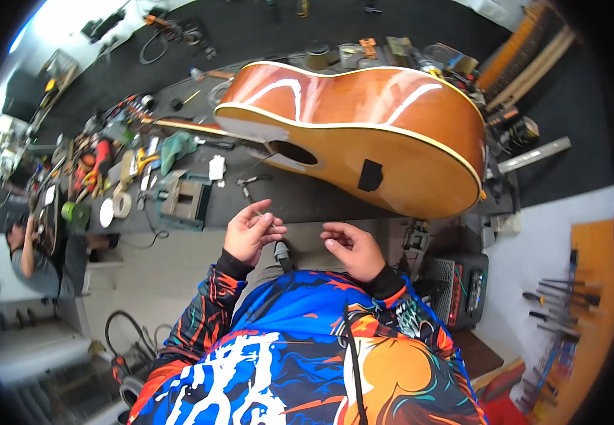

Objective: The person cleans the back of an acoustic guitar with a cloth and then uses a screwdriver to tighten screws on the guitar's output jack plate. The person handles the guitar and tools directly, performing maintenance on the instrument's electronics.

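An acoustic guitar (392, 156) lies tilted on its side on the dark workbench (300, 202), its amber top facing me and its glossy brown side up. A black patch (370, 175) sits on the top, right of the dark soundhole (293, 152). My left hand (249, 235) hovers in front of the bench edge, thumb and fingers pinched; a small thin item seems to be between them, too small to name. Level with it, my right hand (355, 251) is below the guitar, fingers curled loosely and thumb apart, holding nothing. Neither hand touches the guitar.
A grey vise-like block (183, 200), a tape roll (121, 205) and many loose tools crowd the bench's left. Guitar necks (519, 53) stand back right. Below right is a black amplifier-like box (455, 290). Another person (44, 262) works at far left.
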`<control>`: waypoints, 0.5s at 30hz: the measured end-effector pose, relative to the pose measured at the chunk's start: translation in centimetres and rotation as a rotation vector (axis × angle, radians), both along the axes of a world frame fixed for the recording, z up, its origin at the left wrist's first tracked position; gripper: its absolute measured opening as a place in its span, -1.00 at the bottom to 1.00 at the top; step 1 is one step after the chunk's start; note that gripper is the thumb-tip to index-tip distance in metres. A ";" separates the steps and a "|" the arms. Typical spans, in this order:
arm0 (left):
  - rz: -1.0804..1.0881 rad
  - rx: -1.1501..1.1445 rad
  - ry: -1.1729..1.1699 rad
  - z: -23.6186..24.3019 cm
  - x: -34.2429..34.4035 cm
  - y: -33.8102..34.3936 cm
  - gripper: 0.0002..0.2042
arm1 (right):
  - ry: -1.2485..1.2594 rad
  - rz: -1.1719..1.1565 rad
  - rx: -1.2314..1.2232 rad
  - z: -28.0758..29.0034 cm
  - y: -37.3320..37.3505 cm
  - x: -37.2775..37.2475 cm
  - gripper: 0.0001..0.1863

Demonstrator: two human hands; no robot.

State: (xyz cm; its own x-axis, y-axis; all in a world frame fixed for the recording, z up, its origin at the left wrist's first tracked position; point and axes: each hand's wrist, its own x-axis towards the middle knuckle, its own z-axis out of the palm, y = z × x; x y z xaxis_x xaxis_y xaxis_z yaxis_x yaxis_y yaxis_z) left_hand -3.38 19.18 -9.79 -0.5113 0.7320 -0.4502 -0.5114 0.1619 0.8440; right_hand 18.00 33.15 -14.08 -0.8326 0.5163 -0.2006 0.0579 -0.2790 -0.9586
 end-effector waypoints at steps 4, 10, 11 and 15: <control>-0.042 -0.090 0.091 1.6 2.8 -0.4 -0.62 | 0.011 0.043 0.034 0.3 -1.1 1.8 -0.63; -0.076 -0.164 0.092 1.4 5.5 -1.3 -0.69 | 0.132 0.049 0.290 2.2 -2.4 1.0 -0.56; -0.098 -0.161 0.081 1.4 5.7 -1.2 -0.67 | 0.130 0.039 0.296 2.7 -2.6 0.9 -0.57; -0.221 -0.094 -0.141 0.8 5.6 -1.2 -0.59 | 0.070 0.019 0.388 3.2 -3.2 -0.6 -0.68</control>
State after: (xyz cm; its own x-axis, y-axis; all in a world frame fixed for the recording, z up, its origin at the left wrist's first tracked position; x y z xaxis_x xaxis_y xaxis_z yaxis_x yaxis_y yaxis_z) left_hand 2.23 17.99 -9.01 -0.2710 0.7704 -0.5770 -0.5663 0.3571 0.7428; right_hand 17.36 29.93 -10.88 -0.8472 0.5274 0.0639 -0.0092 0.1056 -0.9944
